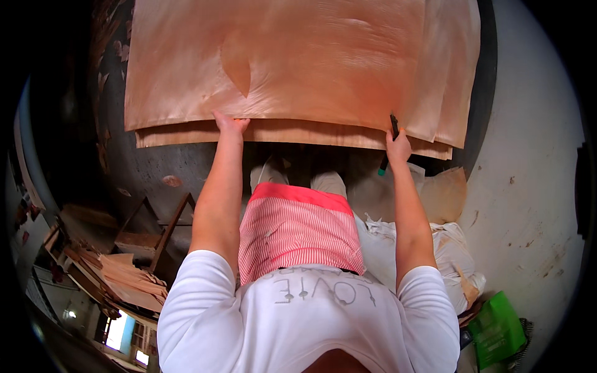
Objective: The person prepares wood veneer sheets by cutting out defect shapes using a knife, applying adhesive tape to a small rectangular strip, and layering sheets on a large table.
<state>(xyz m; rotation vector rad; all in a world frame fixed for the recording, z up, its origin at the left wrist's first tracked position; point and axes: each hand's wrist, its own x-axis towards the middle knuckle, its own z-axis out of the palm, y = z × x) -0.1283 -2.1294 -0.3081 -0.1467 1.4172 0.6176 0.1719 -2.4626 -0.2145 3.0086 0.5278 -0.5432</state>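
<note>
A large, thin reddish-tan wood veneer sheet (311, 68) lies on top of a stack, with a leaf-shaped patch (236, 68) near its front edge. My left hand (231, 124) grips that front edge left of centre, its fingers partly hidden by the sheet. Below it, the edge of another veneer sheet (292, 132) sticks out toward me. At the front right, my right hand (400, 148) is closed around a slim black utility knife (395, 126) with a green end. The knife's upper end points away from me, over the sheet edge.
More veneer layers (457, 74) overlap at the right. A wooden frame (168, 233) and stacked veneer scraps (134, 280) stand at lower left. White sacks (451, 255) and a green bag (497, 329) lie at lower right, near the pale wall (528, 155).
</note>
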